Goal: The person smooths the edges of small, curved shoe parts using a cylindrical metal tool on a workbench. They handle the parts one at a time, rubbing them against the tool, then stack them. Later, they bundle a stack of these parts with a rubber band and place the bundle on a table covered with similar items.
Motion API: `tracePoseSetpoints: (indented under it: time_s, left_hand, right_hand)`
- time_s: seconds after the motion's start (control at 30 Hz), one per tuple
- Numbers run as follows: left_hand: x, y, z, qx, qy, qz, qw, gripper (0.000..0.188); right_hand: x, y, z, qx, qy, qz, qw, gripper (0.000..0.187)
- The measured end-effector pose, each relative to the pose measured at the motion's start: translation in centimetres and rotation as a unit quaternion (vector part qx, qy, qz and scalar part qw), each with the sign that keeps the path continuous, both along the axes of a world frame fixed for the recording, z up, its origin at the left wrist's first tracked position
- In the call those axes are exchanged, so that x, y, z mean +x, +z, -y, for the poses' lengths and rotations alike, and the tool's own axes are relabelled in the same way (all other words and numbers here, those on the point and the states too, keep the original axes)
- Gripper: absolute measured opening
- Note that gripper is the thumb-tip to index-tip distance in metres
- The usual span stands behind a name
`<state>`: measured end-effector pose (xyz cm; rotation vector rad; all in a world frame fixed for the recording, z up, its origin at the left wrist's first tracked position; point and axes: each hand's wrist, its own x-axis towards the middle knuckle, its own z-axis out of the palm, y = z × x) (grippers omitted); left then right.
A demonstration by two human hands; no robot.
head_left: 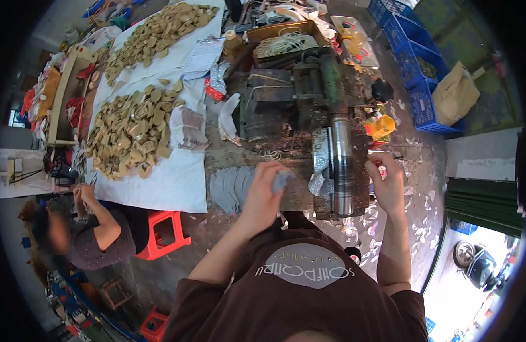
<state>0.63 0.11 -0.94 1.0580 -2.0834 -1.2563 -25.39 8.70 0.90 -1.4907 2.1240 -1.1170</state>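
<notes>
My left hand (265, 194) is closed on a small grey piece of sheet material (283, 180), above the bench's front edge. Just left of it lies a fanned stack of similar grey pieces (230, 188). My right hand (388, 181) is raised to the right of a shiny metal roller (343, 171), its thumb and fingers pinched together; whether anything is between them I cannot make out. The roller juts toward me from a dark, greasy machine (291, 94). A crinkled silvery strip (320, 162) runs along the roller's left side.
On a white-covered table (186, 176) at left are heaps of tan pieces (132, 128) and a clipboard (201, 58). A person (100, 231) sits there beside a red stool (163, 233). Blue crates (414, 57) stand at right; pale scraps (420, 219) litter the floor.
</notes>
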Motion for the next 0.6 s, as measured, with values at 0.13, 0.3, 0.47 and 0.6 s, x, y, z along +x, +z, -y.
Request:
tracePoseSetpoints:
  time_s: [0.13, 0.3, 0.47, 0.6]
  left_hand:
    - [6.1, -2.1, 2.1, 0.000, 0.091, -0.005, 0.996, 0.039]
    - [3.0, -0.1, -0.3, 0.054, -0.064, -0.019, 0.996, 0.043]
    - [1.4, 0.0, -2.1, -0.057, -0.174, -0.012, 0.983, 0.052]
    - [0.3, -2.8, -2.6, -0.184, -0.204, 0.064, 0.959, 0.059]
  right_hand:
    - [0.5, -0.1, 0.0, 0.004, -0.006, 0.045, 0.999, 0.016]
    - [0.6, 0.2, 0.7, 0.001, -0.016, 0.055, 0.998, 0.017]
    - [0.2, 0.6, 0.3, 0.004, -0.024, 0.051, 0.998, 0.018]
    - [0.3, 0.1, -0.1, 0.008, -0.028, 0.055, 0.998, 0.017]
